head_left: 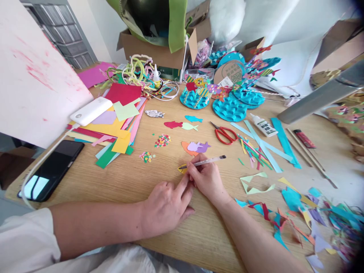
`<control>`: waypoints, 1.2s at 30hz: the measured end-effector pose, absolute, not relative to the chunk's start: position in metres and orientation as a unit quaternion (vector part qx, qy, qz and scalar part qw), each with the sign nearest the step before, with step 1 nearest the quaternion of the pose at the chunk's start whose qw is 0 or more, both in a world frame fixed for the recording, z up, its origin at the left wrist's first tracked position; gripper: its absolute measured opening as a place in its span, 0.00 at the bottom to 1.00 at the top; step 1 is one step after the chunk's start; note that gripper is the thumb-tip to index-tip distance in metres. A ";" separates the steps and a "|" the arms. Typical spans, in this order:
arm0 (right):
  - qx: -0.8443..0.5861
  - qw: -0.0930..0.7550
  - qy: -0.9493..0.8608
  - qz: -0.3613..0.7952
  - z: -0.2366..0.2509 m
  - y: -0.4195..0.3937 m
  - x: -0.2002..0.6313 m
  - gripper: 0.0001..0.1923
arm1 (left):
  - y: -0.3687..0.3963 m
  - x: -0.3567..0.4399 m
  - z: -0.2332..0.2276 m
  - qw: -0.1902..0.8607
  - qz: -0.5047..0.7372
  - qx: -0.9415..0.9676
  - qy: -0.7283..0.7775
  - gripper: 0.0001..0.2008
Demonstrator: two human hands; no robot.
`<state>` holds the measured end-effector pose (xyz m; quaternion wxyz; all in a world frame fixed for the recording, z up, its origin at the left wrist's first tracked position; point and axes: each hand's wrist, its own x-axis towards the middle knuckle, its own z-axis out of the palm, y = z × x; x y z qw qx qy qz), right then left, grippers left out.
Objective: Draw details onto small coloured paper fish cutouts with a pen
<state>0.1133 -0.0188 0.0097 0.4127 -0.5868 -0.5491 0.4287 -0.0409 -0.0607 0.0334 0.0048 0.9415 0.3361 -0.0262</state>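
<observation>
My right hand point(209, 178) is closed around a pen point(209, 160) with a clear barrel. The pen's tip rests on a small yellow paper fish point(182, 168), partly hidden by my fingers. My left hand point(167, 206) lies palm down on the table. Its index finger reaches toward the yellow fish beside my right fingertips, and its thumb is apart. Just beyond are overlapping orange and purple paper fish point(200, 146). Farther back lie a red paper fish point(173, 124), a light green one point(189, 127), a blue one point(193, 118) and a drawn white one point(154, 113).
Paper dots point(163, 140) sit left of centre, near stacked coloured paper point(113, 129), a power bank point(91, 110) and a phone point(52, 170). To the right are red-handled scissors point(224, 135), a glue bottle point(264, 125), paper strips point(261, 146) and scraps point(292, 199). Blue decorated discs point(229, 110) stand behind.
</observation>
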 end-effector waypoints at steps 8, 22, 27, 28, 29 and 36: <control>-0.586 0.423 -0.537 0.435 0.011 -0.019 0.113 0.08 | -0.060 -0.041 0.035 0.004 -0.031 0.942 0.334 0.30; -0.593 0.415 -0.551 0.416 0.009 -0.019 0.113 0.08 | -0.060 -0.041 0.033 0.002 -0.023 0.941 0.337 0.30; -0.583 0.419 -0.554 0.421 0.010 -0.019 0.113 0.08 | -0.060 -0.041 0.034 0.007 -0.023 0.942 0.335 0.30; -0.582 0.418 -0.557 0.420 0.010 -0.019 0.113 0.08 | -0.060 -0.041 0.034 0.009 -0.023 0.942 0.335 0.30; -0.581 0.416 -0.559 0.420 0.010 -0.019 0.113 0.08 | -0.060 -0.041 0.034 0.011 -0.024 0.942 0.335 0.30; -0.582 0.410 -0.565 0.418 0.007 -0.019 0.114 0.08 | -0.060 -0.041 0.034 0.011 -0.027 0.942 0.333 0.30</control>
